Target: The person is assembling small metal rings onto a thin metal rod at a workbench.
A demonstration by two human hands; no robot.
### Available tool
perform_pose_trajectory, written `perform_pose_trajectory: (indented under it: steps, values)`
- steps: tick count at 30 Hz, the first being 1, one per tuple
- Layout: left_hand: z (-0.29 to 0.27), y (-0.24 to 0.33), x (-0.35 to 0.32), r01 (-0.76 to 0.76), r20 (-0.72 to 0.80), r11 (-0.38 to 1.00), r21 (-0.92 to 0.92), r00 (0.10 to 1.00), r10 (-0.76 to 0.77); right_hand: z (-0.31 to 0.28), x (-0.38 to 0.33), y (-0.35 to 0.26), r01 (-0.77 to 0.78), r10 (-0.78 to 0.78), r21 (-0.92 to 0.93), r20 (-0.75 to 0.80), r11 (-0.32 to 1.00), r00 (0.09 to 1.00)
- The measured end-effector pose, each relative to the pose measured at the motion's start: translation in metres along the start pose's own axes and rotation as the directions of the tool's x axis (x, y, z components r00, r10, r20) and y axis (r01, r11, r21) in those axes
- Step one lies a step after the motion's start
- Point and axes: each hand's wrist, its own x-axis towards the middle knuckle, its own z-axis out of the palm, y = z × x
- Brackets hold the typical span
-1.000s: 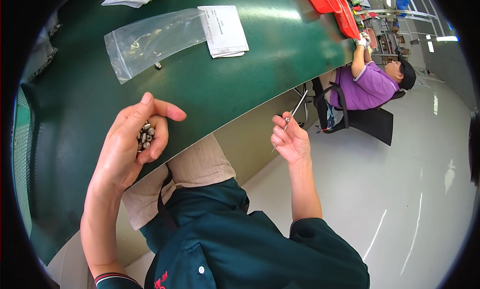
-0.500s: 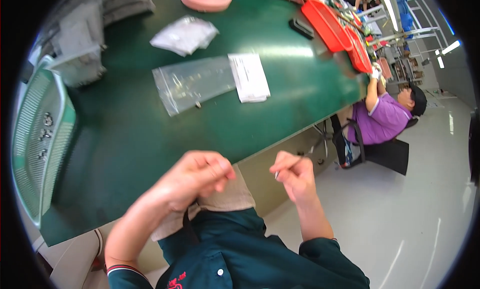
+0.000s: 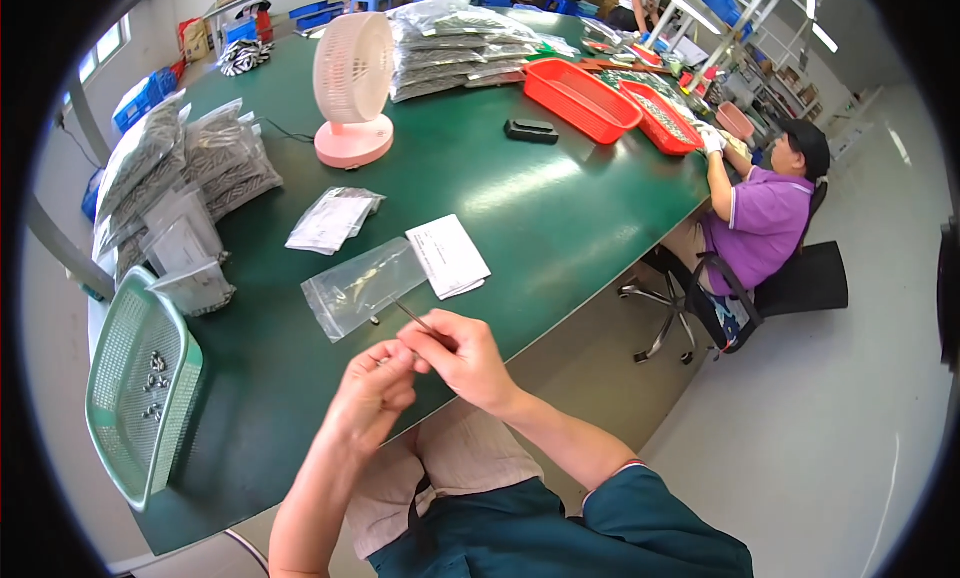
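Note:
Both hands meet just off the table's near edge. My right hand (image 3: 468,366) is closed around a thin dark metal rod (image 3: 415,318), whose end sticks out past the fingers toward the table. The fingertips of my left hand (image 3: 368,393) are pinched and touch the right fingers; whatever is between them is too small to make out. Beyond the hands lie a clear zip bag (image 3: 350,290) and folded white paper sheets (image 3: 448,258) overlapping its end. A tiny part (image 3: 375,320) rests beside the bag. At the left, a green mesh basket (image 3: 180,428) contains several small metal parts (image 3: 155,384).
Filled bags (image 3: 235,163) are piled at the left, others (image 3: 450,48) farther back. A pink fan (image 3: 352,143), packet (image 3: 330,221), black object (image 3: 531,131) and red trays (image 3: 575,103) stand on the green table (image 3: 490,193). A seated person in purple (image 3: 765,228) works at the right.
My hands have come together from apart, the right moving left with the rod. The view has tilted up, bringing more of the far table into sight.

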Motion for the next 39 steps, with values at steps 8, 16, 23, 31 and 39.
perform_pose_trajectory:
  steps: [8,16,23,31,39]
  values:
    - [-0.015,0.032,0.015,0.002,-0.058,0.998,0.059,0.998,0.001,-0.026,0.006,-0.024,0.198,-0.189,0.013,-0.245,0.980,0.951]
    - [-0.047,0.020,0.022,0.038,0.162,0.999,-0.017,0.986,-0.035,-0.014,-0.019,-0.012,0.346,-0.395,-0.227,-0.224,0.910,0.891]
    - [-0.050,0.020,0.017,0.081,0.137,0.994,-0.074,0.988,-0.070,0.003,-0.016,-0.001,0.416,-0.440,-0.212,-0.080,0.884,0.894]
    - [-0.050,0.018,0.018,0.085,0.143,0.994,-0.064,0.987,-0.075,0.002,-0.013,0.005,0.374,-0.401,-0.255,-0.059,0.891,0.914]
    - [-0.047,0.019,0.018,0.039,0.098,0.999,-0.018,0.995,-0.037,-0.003,-0.005,0.010,0.563,-0.584,-0.469,0.118,0.680,0.803]
